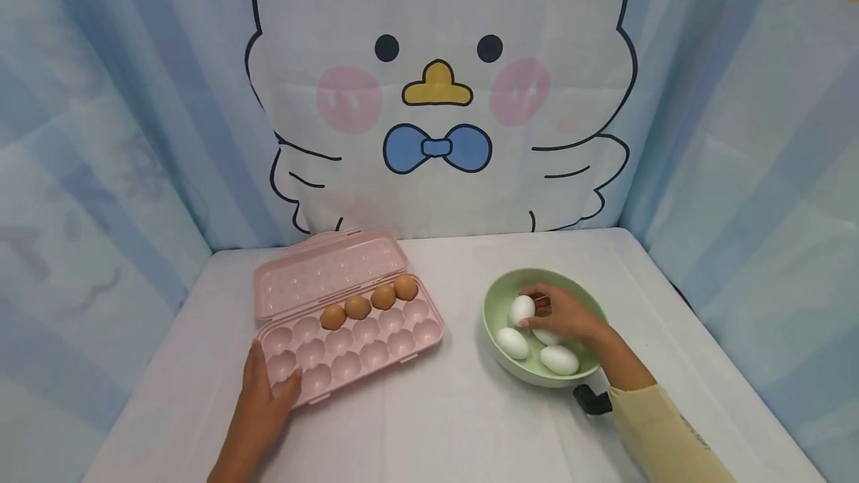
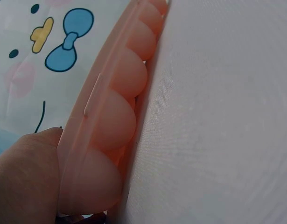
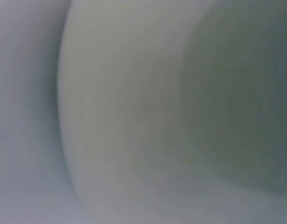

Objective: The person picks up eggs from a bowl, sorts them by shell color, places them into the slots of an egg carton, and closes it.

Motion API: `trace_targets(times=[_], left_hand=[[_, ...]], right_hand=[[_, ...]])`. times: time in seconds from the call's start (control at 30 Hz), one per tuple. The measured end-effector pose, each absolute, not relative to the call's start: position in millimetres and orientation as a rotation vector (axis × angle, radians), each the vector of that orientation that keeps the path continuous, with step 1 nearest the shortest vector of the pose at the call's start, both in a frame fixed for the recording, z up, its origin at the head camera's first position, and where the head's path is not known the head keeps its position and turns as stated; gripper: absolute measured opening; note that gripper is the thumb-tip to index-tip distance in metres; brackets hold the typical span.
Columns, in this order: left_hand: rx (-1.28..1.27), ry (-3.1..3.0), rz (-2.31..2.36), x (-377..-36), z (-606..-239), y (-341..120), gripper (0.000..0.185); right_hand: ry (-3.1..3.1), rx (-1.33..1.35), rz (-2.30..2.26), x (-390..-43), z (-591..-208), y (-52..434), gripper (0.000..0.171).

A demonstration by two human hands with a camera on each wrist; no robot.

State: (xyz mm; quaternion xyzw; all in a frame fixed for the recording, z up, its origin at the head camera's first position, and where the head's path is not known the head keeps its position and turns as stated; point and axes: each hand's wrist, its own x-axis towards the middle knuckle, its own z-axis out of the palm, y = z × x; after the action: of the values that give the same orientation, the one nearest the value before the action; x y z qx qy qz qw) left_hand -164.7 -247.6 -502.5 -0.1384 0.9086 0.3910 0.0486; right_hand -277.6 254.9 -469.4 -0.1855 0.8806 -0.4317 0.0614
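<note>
An open pink egg tray [image 1: 362, 341] lies left of centre with several brown eggs [image 1: 369, 302] in its back row. My left hand [image 1: 265, 397] holds the tray's front left corner, thumb over the rim [image 2: 71, 140], fingers along its side. In the left wrist view my thumb [image 2: 26, 172] lies against the tray's edge. A green bowl [image 1: 499, 297] to the right holds several white eggs [image 1: 512, 343]. My right hand [image 1: 560, 319] reaches into the bowl and its fingertips pinch one white egg [image 1: 521, 309]. The right wrist view is a blur of the bowl's wall [image 3: 134, 112].
The tray's lid [image 1: 322, 270] lies flat behind it. A white cloth covers the table [image 1: 436, 423]. Blue curtains and a cartoon duck backdrop [image 1: 436, 95] close in the back and sides. A black wrist strap [image 1: 593, 399] sits below the bowl.
</note>
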Motion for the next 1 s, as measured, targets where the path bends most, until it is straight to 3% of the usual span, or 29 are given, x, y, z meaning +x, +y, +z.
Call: trace_targets(times=[0.47, 0.77, 1.0], left_hand=[[-0.391, 2.780, 1.195, -164.7, -501.9, -248.3, 0.104], [-0.421, 2.756, 1.229, -163.9, -502.2, -250.4, 0.105], [-0.423, 2.746, 1.229, -163.8, -500.9, -247.3, 0.104]], right_hand=[[2.647, -0.596, -1.646, -272.0, -461.1, 248.2, 0.054], [2.556, -0.796, -1.730, -264.1, -431.6, 193.9, 0.058], [2.506, -0.768, -1.730, -264.4, -426.5, 161.8, 0.058]])
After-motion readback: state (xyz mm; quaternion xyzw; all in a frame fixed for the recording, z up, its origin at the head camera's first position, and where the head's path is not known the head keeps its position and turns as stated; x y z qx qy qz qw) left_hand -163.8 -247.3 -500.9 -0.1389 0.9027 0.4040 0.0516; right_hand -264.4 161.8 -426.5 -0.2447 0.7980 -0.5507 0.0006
